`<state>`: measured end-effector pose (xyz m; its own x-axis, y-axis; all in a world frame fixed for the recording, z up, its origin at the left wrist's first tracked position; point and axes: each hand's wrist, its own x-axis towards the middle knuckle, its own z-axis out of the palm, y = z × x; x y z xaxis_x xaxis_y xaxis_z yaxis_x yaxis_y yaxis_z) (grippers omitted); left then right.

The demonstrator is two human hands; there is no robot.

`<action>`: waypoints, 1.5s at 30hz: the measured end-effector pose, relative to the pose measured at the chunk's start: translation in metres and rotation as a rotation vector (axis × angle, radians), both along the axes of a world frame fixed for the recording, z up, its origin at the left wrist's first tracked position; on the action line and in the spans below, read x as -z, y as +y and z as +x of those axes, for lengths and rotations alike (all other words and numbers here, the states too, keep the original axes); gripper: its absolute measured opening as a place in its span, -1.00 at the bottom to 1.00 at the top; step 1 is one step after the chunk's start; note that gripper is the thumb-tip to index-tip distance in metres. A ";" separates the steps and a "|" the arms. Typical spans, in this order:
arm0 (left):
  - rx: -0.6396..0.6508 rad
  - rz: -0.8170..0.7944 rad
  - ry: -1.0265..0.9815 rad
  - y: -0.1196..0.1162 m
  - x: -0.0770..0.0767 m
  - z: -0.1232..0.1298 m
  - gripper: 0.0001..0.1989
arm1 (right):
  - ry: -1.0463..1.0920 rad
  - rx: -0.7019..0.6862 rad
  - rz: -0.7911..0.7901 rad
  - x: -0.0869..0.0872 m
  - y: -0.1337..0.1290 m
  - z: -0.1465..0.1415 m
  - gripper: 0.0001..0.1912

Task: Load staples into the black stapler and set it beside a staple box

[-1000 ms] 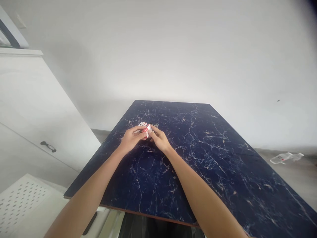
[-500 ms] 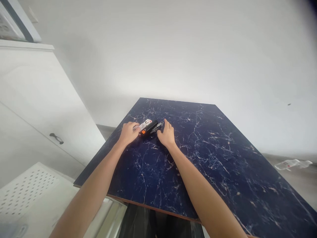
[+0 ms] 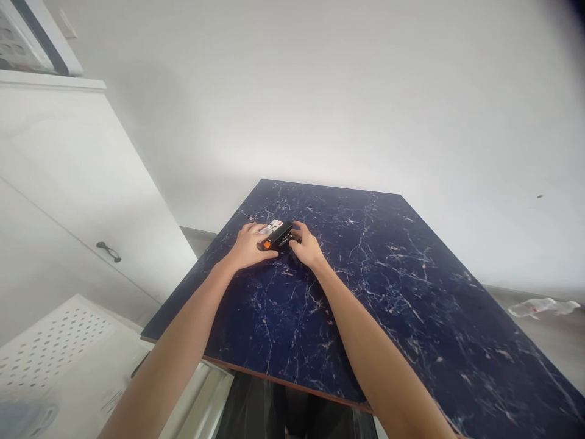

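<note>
A black oblong case (image 3: 280, 233) with an orange label lies slantwise on the blue marble-patterned tabletop (image 3: 347, 274). Against its left side rests a white printed packet (image 3: 273, 226), partly covered by fingers. A small silver metal tool (image 3: 287, 239), mostly hidden, sits along the case's right side. My left hand (image 3: 251, 247) closes around the packet side, its thumb reaching under the near end of the case. My right hand (image 3: 307, 246) is curled at the other side, fingers by the case's far end and thumb at the metal tool.
A white cabinet (image 3: 82, 183) with a dark handle (image 3: 108, 252) stands at the left. Below it is a white perforated box (image 3: 59, 341). The pale wall (image 3: 342, 103) rises behind the table. A clear plastic bottle (image 3: 532, 307) lies on the floor at right.
My hands have drawn closer together around the items. The left thumb has moved right beneath the case, and the right fingers have curled in over the metal tool.
</note>
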<state>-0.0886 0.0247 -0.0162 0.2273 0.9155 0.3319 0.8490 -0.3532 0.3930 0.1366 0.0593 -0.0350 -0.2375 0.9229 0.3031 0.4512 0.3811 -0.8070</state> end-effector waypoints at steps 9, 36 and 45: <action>-0.157 0.040 0.015 -0.002 0.000 -0.012 -0.65 | -0.105 0.226 0.020 0.009 0.004 0.004 -0.47; -0.179 -0.012 -0.218 -0.018 -0.007 -0.004 -0.43 | 0.264 -0.025 -0.142 0.005 0.058 -0.012 -0.42; -0.120 -0.152 0.085 -0.034 0.007 0.010 -0.17 | 0.296 -0.350 -0.386 -0.004 0.084 -0.035 -0.20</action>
